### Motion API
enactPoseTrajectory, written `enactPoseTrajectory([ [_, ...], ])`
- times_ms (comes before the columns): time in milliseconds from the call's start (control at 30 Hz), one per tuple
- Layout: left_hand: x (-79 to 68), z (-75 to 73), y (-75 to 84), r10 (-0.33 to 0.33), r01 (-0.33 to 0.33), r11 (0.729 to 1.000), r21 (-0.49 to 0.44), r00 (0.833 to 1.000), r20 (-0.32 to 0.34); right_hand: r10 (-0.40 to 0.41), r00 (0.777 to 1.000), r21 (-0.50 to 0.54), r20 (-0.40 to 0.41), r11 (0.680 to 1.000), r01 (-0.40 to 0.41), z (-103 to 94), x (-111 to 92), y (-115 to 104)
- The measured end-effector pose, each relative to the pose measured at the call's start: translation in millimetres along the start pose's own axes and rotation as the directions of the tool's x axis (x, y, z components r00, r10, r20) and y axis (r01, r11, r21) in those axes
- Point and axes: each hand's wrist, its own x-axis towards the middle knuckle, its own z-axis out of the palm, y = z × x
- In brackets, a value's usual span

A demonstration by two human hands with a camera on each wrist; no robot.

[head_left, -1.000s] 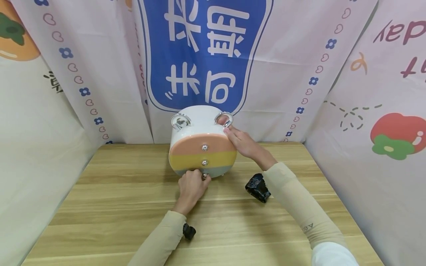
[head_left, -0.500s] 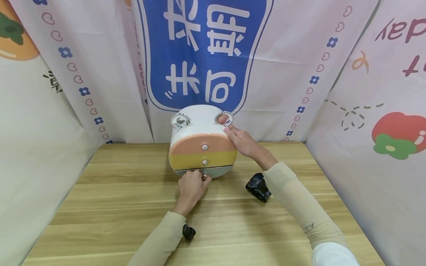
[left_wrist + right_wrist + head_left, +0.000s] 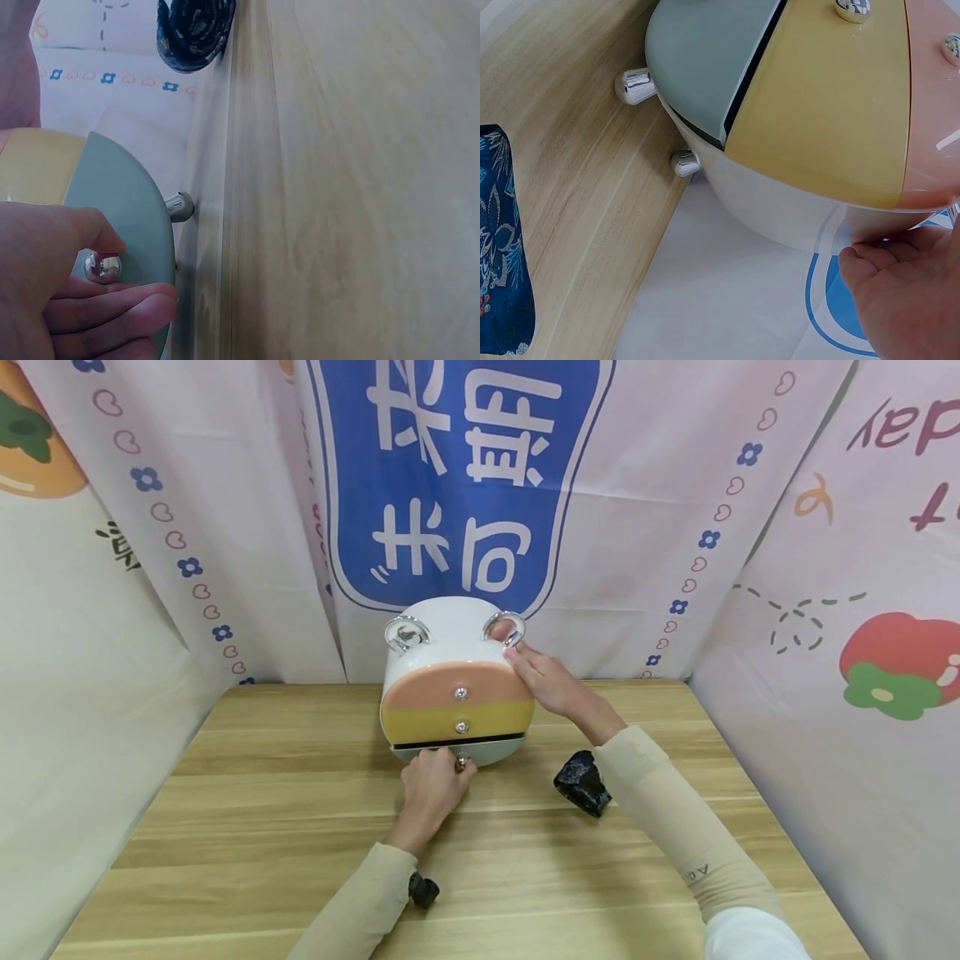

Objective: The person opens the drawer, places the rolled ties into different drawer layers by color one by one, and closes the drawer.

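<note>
A small white drawer cabinet (image 3: 450, 622) with silver ring ears stands at the back of the table. Its rounded front has pink, yellow and grey-green drawers, each with a silver knob. My left hand (image 3: 433, 785) pinches the knob (image 3: 103, 267) of the bottom grey-green drawer (image 3: 709, 64) between thumb and finger. That drawer is pulled out slightly, leaving a dark gap under the yellow drawer (image 3: 821, 105). My right hand (image 3: 551, 681) holds the cabinet's upper right side, thumb at the base of the right ring ear (image 3: 505, 629) and a finger showing through the ring.
A dark blue floral-patterned object (image 3: 502, 240) lies on the wooden table (image 3: 300, 827), right of the cabinet and beside my right forearm. Short silver feet (image 3: 636, 86) hold the cabinet up. Printed curtains (image 3: 637, 568) hang close behind it and on both sides.
The bottom drawer has come out a little toward me, and a dark gap has opened above it. My left hand has moved slightly back with the knob; the right hand stays in place.
</note>
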Motion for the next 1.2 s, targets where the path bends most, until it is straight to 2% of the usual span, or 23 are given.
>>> enactPoseTrajectory([
  [800,-14.2,-5.7,5.2,0.016,-0.017,1.0,0.024,1.0,0.019,-0.008,1.0,-0.008,-0.007,1.0,0.008,0.1,0.0,-0.5],
  [1200,-19.2,-9.1,8.9,0.013,-0.014,0.999,0.035,0.999,0.05,-0.008,1.0,-0.006,-0.011,1.0,0.008,0.0,0.0,-0.3],
])
